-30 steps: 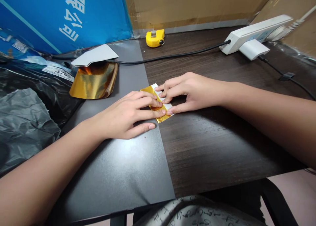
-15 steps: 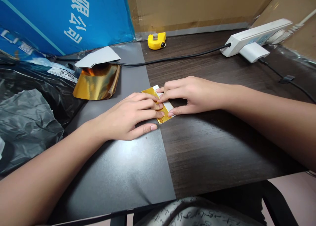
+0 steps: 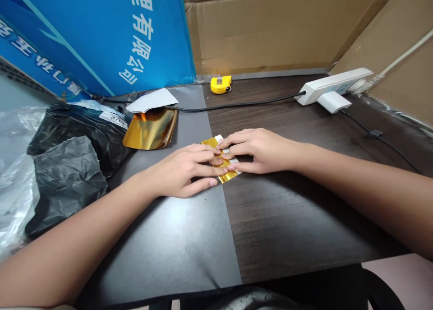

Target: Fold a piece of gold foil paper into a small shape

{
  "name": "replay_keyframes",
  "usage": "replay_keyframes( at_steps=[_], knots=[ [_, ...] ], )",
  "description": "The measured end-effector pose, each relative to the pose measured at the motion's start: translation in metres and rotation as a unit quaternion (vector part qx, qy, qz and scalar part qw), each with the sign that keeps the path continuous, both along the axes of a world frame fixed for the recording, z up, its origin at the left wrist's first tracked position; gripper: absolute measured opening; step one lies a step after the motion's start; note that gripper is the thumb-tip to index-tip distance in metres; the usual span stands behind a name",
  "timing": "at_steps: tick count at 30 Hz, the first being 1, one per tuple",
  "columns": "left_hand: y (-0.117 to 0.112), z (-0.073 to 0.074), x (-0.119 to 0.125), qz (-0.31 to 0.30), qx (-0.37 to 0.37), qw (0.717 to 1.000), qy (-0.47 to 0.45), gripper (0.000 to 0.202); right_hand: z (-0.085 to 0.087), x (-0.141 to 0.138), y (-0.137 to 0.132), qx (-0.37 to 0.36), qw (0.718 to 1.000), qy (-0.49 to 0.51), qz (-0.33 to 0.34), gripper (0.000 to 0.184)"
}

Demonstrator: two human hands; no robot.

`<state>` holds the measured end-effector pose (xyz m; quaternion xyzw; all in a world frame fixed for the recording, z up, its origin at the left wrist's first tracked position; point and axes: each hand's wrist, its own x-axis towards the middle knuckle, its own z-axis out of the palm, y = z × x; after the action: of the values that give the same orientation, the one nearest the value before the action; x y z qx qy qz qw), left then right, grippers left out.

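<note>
A small folded piece of gold foil paper (image 3: 228, 176) lies flat on the desk, with a white strip along its right side. My left hand (image 3: 189, 169) rests on it from the left, fingers stretched out and pressing its gold face, thumb on the desk just below. From the right, my right hand (image 3: 262, 151) touches the white strip and the gold beside it with spread fingertips and thumb. The fingertips of both hands nearly meet on the paper and cover its middle. Neither hand grips anything.
A stack of gold paper (image 3: 149, 131) with a white sheet (image 3: 152, 100) lies at the left back. Behind are a yellow tape measure (image 3: 221, 85), a black cable (image 3: 237, 106) and a white power strip (image 3: 331, 85). Black plastic bags (image 3: 69, 165) crowd the left; cardboard (image 3: 264, 34) stands behind.
The head view has tilted up, showing more of the boxes behind. The right fingertips have moved left over the gold, closer to the left fingers. The paper stays on the desk under both hands.
</note>
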<state>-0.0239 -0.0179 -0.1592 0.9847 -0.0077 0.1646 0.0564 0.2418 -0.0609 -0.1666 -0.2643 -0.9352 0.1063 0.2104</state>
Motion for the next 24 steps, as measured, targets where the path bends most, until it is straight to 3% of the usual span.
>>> replay_keyframes(
  at_steps=[10,15,20,24],
  knots=[
    [0.000,0.003,-0.001,0.009,-0.043,0.999,-0.022,0.024,0.000,-0.002,-0.003,-0.015,0.999,-0.039,-0.032,0.032],
    [0.004,0.000,-0.001,-0.003,-0.059,0.998,-0.025,0.026,0.003,-0.004,-0.002,-0.024,0.999,-0.029,-0.001,0.033],
    [0.012,-0.005,-0.004,-0.008,-0.019,0.999,-0.044,0.022,0.004,-0.004,-0.001,-0.041,0.999,-0.033,0.008,0.030],
    [0.019,-0.008,-0.008,0.051,0.062,0.995,-0.067,0.019,0.001,-0.003,-0.001,-0.037,0.999,-0.038,-0.009,0.032]
  ],
)
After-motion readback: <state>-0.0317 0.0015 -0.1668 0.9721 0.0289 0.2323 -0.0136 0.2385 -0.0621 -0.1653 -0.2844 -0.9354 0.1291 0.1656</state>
